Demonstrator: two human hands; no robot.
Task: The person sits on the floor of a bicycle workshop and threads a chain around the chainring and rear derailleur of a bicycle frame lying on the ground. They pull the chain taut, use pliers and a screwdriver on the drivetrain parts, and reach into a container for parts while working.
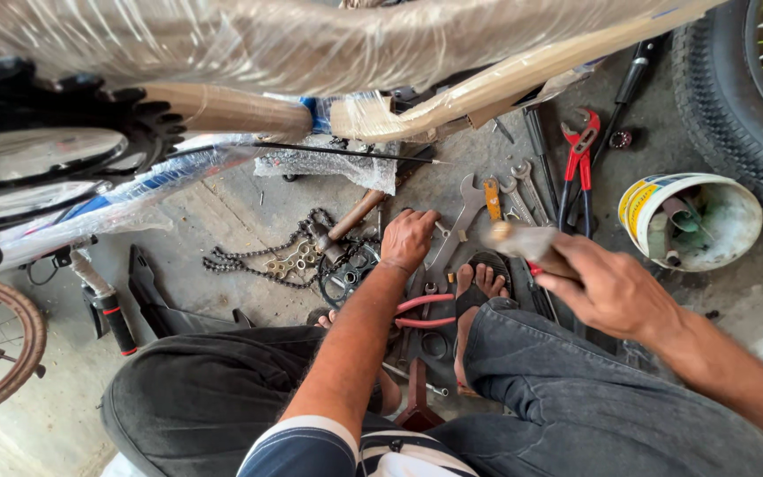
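The left hand (406,237) reaches down with fingers curled among the spanners (465,216) on the floor, apparently picking, while the right hand (609,287) grips a blurred hammer (523,240) raised clear above the foot.

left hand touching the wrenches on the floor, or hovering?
Touching. The head view shows the left hand lying knuckles-up on the pile of wrenches, fingers curled down among them with no gap visible. Whether it grips one is hidden.
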